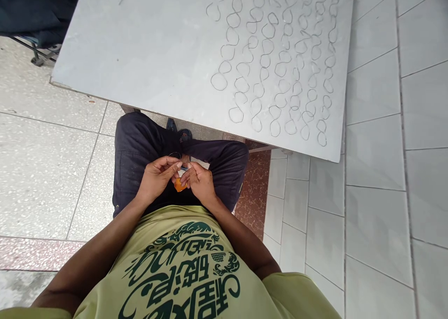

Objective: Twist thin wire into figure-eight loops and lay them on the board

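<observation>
Both my hands meet over my lap, below the table edge. My left hand (158, 175) pinches a thin wire loop (174, 155) between thumb and fingers. My right hand (201, 181) is closed round a small orange-handled tool (179, 185), whose tip points toward the wire. The hands touch each other at the fingertips. Most of the tool is hidden by my fingers.
A grey board table (147, 44) lies in front of me, with several bent wire figure-eight loops (276, 62) laid in rows on its right half. A white tiled wall (392, 169) is at the right. A dark cloth on a stand (35, 16) is at the far left.
</observation>
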Available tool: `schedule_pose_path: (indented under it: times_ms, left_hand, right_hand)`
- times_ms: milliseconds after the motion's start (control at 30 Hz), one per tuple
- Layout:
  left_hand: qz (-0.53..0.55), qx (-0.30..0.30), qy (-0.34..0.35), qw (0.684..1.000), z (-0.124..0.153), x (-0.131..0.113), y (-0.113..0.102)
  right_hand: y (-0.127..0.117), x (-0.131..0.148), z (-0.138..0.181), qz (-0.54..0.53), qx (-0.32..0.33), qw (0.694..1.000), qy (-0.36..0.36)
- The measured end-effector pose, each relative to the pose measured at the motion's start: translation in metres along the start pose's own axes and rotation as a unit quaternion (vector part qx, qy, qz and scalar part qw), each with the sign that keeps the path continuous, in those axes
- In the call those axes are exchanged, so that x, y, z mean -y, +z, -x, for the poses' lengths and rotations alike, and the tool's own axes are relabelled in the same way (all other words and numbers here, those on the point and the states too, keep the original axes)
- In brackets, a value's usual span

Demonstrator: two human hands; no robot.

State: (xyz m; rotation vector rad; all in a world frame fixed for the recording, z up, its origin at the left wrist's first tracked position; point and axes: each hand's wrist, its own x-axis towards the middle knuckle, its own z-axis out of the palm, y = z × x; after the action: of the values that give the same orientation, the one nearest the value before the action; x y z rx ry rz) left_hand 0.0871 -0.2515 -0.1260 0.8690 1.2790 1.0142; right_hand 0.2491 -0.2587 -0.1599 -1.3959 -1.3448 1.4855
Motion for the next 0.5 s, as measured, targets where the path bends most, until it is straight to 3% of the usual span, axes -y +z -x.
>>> schedule_pose_path:
  times_ms: [267, 500]
  left_hand:
    - [-0.048, 0.021, -0.020, 0.998, -0.006, 0.000, -0.008]
    - [0.136, 0.034, -0.154, 0.978, -0.009, 0.004, -0.016]
  right_hand:
    - [-0.001, -0.001, -0.002, 0.013, 0.024, 1.000, -0.008]
    - [-0.002, -0.001, -0.003, 0.028, 0.039, 0.999, -0.001]
